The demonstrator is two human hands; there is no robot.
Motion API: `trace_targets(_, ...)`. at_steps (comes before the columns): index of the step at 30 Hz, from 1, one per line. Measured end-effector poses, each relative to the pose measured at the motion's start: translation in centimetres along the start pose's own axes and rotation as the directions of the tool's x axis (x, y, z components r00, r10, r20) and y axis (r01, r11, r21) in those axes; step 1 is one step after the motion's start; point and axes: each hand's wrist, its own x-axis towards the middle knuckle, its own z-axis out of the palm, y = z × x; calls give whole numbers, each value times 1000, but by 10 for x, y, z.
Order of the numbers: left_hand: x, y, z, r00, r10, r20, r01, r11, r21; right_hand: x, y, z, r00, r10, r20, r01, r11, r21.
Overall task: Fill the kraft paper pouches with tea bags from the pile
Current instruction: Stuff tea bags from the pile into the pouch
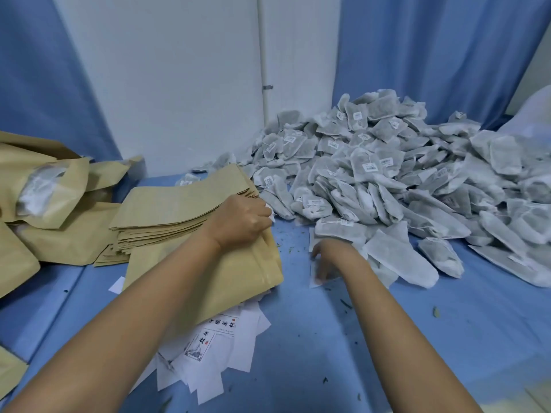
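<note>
A large pile of grey-white tea bags covers the right half of the blue table. A stack of flat kraft pouches lies left of the pile. One kraft pouch rests in front of the stack, and my left hand grips its top edge with curled fingers. A bit of white shows at the fingertips. My right hand is blurred at the pile's near edge. Its fingers point down onto a flat white piece on the cloth.
Bulging kraft pouches lie heaped at the far left. White printed labels are scattered under my left forearm. Tea crumbs dot the blue tablecloth. A white wall and blue curtains close off the back.
</note>
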Motion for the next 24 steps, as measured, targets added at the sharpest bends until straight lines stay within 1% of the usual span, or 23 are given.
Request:
trace_targets(1,-1,-1,0,1000,8,2,-8,1000,21,5,1,-1,999,-24,-49,29,994,108)
trace_targets(2,-3,-2,0,1000,8,1,-8,999,43,11,4,-4,985,-26,-170,63,975,215)
trace_targets(3,-5,-4,0,1000,-1,-3,2,998,67,18,6,-10,942,1,-335,97,957,273)
trace_targets(4,-6,-5,1,1000,-17,-4,18,996,92,26,8,-12,863,38,-505,119,954,275)
trace_targets(5,-8,-5,2,999,-39,1,39,993,111,34,11,-13,787,67,-613,105,965,240)
trace_targets(6,-9,-5,2,998,-64,3,64,991,121,41,14,-12,771,88,-630,38,982,184)
trace_targets(8,-11,-6,0,993,-117,-6,117,986,119,52,21,0,865,181,-468,-133,982,134)
trace_targets(9,-11,-6,-1,990,-137,-8,137,984,113,58,25,5,881,209,-424,-175,977,120)
trace_targets(10,-12,-7,-3,988,-154,-3,154,983,103,62,28,8,874,206,-440,-177,979,106)
trace_targets(11,-12,-8,-4,986,-167,5,166,982,91,65,30,7,856,185,-482,-159,983,94)
trace_targets(13,-15,-10,-5,982,-191,6,190,979,77,62,27,-3,786,149,-600,-84,987,136)
trace_targets(14,-16,-10,-5,977,-214,1,213,974,71,59,23,-8,735,142,-663,-5,979,204)
trace_targets(15,-16,-10,-4,970,-244,-4,244,968,61,53,19,-15,693,158,-704,113,940,322)
trace_targets(16,-17,-10,-4,961,-277,-14,277,960,45,44,11,-22,675,205,-709,257,835,486)
trace_targets(17,-16,-10,-3,952,-305,-30,306,952,24,34,3,-30,684,256,-683,407,644,648)
trace_targets(18,-16,-11,-3,944,-327,-48,327,945,2,23,-6,-39,735,265,-624,530,349,773)
trace_targets(19,-15,-11,-3,939,-338,-62,338,941,-17,12,-17,-46,811,184,-556,571,-39,820)
trace_targets(20,-15,-11,-3,937,-340,-74,339,940,-31,5,-28,-49,869,25,-495,465,-385,797)
trace_targets(21,-15,-11,-3,937,-338,-90,335,941,-45,-1,-39,-50,886,-136,-443,293,-576,763)
trace_targets(22,-16,-11,-3,934,-340,-109,335,940,-64,-6,-51,-50,887,-258,-382,141,-636,758)
trace_targets(23,-16,-11,-4,925,-355,-136,345,934,-90,-9,-63,-49,889,-336,-312,37,-624,780)
trace_targets(24,-17,-12,-5,906,-386,-171,369,921,-124,-10,-74,-49,895,-373,-245,-29,-595,803)
